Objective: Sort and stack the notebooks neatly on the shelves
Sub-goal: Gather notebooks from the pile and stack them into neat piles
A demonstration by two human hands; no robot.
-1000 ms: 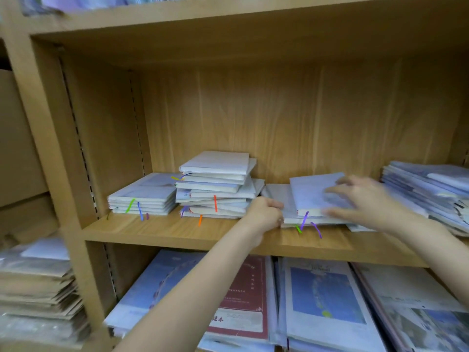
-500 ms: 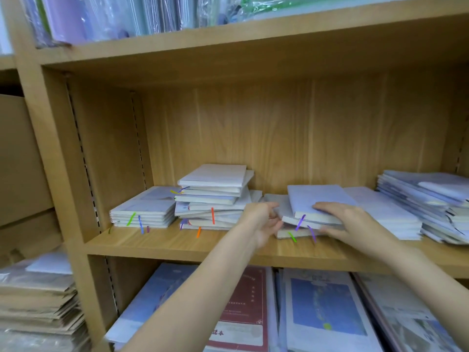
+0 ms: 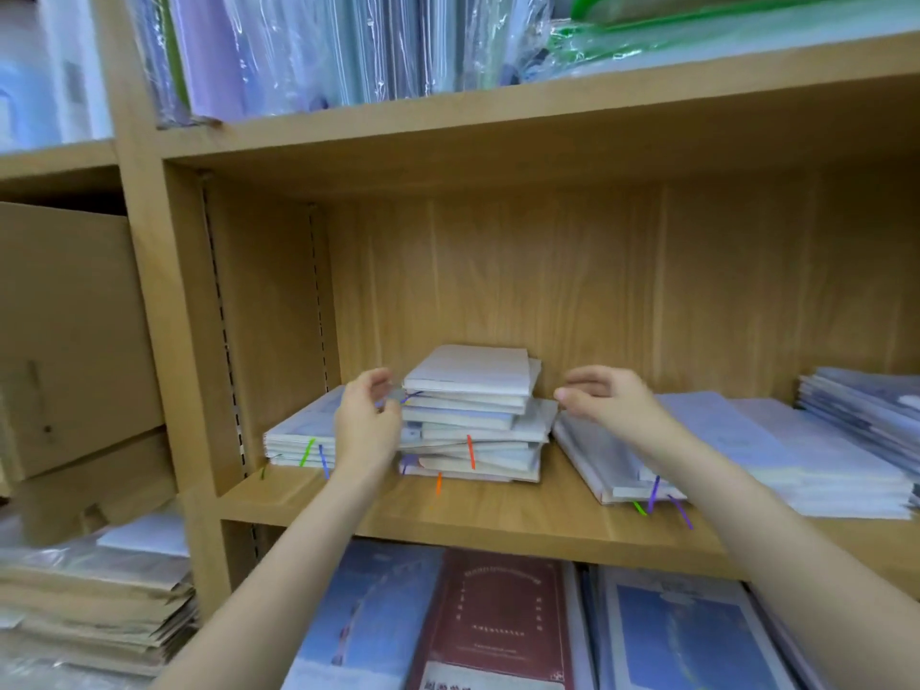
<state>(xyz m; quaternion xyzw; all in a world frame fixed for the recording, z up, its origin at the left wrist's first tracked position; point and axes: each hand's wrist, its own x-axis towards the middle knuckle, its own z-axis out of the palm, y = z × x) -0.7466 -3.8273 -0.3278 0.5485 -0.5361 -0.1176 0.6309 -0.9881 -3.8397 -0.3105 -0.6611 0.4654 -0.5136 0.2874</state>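
An uneven pile of pale notebooks (image 3: 473, 415) with coloured ribbon markers stands on the middle wooden shelf (image 3: 498, 515). My left hand (image 3: 366, 425) is at the pile's left side, fingers loosely curved and touching its edge. My right hand (image 3: 605, 398) hovers at the pile's right side, fingers relaxed and holding nothing. A low stack of notebooks (image 3: 298, 435) lies to the left, partly hidden behind my left hand. Another low stack (image 3: 610, 465) lies to the right under my right forearm.
Flat wrapped notebooks (image 3: 816, 455) and a further pile (image 3: 866, 400) fill the shelf's right end. Plastic-wrapped folders (image 3: 308, 52) stand on the shelf above. Larger books (image 3: 498, 620) lie on the shelf below. Cardboard boxes (image 3: 64, 341) and paper packs (image 3: 84, 605) sit at left.
Both hands left the right-hand stack and moved left. They now flank the tall middle pile. The camera has tilted up and come closer.
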